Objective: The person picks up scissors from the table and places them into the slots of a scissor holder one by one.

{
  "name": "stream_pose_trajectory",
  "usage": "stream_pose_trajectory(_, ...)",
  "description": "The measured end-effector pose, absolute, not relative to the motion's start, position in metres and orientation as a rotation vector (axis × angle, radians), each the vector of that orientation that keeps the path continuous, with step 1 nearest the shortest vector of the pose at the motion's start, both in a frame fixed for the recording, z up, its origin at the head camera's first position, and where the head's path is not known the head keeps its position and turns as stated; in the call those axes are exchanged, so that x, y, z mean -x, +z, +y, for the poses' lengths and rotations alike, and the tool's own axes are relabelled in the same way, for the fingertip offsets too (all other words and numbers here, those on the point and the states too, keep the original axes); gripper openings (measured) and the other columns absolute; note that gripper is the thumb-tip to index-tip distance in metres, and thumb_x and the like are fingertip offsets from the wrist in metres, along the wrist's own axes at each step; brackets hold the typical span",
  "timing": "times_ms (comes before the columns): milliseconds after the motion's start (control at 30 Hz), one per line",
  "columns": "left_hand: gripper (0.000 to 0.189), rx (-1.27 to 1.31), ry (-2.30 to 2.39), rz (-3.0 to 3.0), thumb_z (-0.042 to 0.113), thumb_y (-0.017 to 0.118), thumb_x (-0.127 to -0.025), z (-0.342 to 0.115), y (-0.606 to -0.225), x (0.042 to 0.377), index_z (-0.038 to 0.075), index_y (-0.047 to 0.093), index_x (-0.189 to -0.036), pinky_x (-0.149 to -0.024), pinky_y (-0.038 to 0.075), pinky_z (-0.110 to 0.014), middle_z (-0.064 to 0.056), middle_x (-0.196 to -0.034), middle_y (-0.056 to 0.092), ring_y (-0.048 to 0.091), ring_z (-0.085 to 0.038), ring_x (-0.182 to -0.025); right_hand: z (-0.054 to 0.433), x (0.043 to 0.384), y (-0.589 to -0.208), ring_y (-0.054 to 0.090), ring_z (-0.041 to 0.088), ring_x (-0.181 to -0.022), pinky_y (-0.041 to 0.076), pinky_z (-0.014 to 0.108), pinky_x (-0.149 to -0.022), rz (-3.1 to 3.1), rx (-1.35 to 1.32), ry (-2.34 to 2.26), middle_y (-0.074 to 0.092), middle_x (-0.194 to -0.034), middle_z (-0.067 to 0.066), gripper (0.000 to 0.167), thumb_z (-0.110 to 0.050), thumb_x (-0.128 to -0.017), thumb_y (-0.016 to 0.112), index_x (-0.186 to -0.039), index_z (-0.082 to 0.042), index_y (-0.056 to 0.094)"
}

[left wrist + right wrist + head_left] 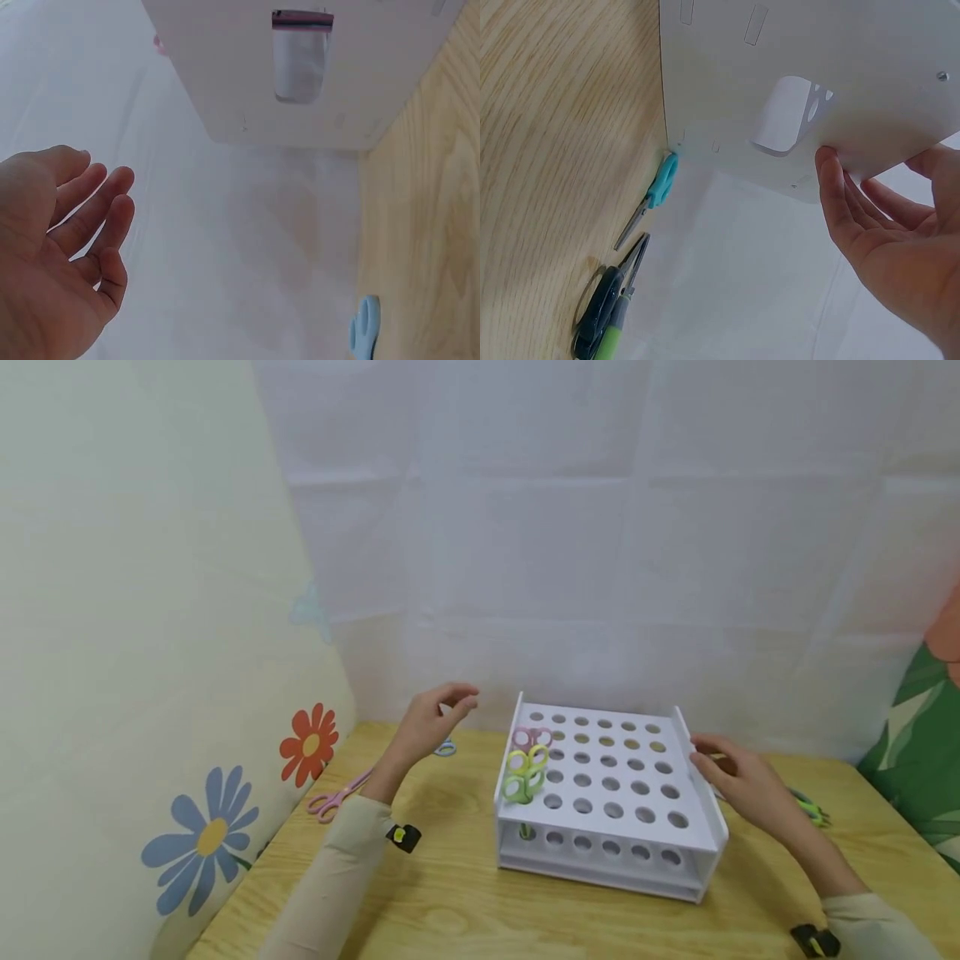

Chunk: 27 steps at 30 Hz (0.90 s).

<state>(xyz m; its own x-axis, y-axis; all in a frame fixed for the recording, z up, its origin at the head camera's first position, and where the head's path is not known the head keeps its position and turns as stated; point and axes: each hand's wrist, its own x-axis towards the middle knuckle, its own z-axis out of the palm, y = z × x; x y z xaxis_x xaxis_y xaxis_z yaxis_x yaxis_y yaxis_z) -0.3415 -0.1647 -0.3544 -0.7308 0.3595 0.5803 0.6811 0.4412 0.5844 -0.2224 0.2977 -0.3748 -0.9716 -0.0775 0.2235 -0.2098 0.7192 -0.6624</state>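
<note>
A white rack [600,827] with rows of round holes stands on the table. Pink scissors [522,737], yellow scissors [517,762] and green scissors [514,790] stand handles up along its left side. My left hand [431,718] hovers in the air left of the rack, fingers loosely bent, with nothing in it. At the rack's right wall, my right hand [750,785] grips the upper edge. In the right wrist view, its fingers touch the outer face of the wall [885,82]; the thumb's tip is hidden behind it.
More pink scissors [330,802] lie on the table at left, near blue scissors [446,747] at the back. To the right are green scissors [810,807]. The right wrist view shows teal scissors [662,180] and dark-handled scissors [600,304]. White cloth [570,543] hangs behind.
</note>
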Motion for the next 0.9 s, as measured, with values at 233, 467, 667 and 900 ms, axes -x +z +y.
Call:
stream_pose_trajectory(233, 0.024, 0.864, -1.132, -2.363, 0.020, 0.063, -0.103, -0.169, -0.368, 0.353, 0.009, 0.070, -0.123, -0.072, 0.052, -0.039, 0.001, -0.104, 0.072, 0.063, -0.017, -0.089, 0.298, 0.222, -0.375, 0.056, 0.051, -0.119, 0.054, 0.056, -0.087, -2.749, -0.226, 1.078, 0.052, -0.139, 0.031, 0.063, -0.045, -0.106, 0.050, -0.148, 0.002, 0.045)
stream_pose_trajectory(467, 0.031, 0.798, -1.010, -2.514, 0.018, 0.062, -0.103, -0.170, -0.384, 0.366, 0.002, 0.065, -0.129, -0.086, 0.052, -0.045, -0.009, -0.116, 0.069, 0.063, -0.028, -0.102, 0.299, 0.221, -0.374, 0.056, 0.051, -0.119, 0.054, 0.055, -0.086, -2.742, -0.231, 1.081, 0.052, -0.139, 0.031, 0.062, -0.044, -0.107, 0.050, -0.148, 0.002, 0.046)
stream_pose_trajectory(667, 0.040, 0.710, -0.785, -2.677, 0.023, 0.063, -0.101, -0.174, -0.394, 0.369, -0.001, 0.062, -0.134, -0.102, 0.041, -0.056, -0.021, -0.133, 0.060, 0.054, -0.041, -0.123, 0.298, 0.221, -0.374, 0.058, 0.050, -0.117, 0.055, 0.054, -0.085, -2.732, -0.230, 1.074, 0.053, -0.138, 0.031, 0.061, -0.043, -0.107, 0.051, -0.147, 0.003, 0.047)
stream_pose_trajectory(900, 0.051, 0.644, -0.542, -2.872, 0.026, 0.065, -0.100, -0.181, -0.416, 0.377, 0.005, 0.053, -0.146, -0.105, 0.032, -0.067, -0.020, -0.150, 0.046, 0.044, -0.046, -0.133, 0.296, 0.221, -0.374, 0.058, 0.049, -0.117, 0.056, 0.052, -0.084, -2.732, -0.231, 1.092, 0.054, -0.137, 0.031, 0.060, -0.041, -0.107, 0.052, -0.147, 0.003, 0.046)
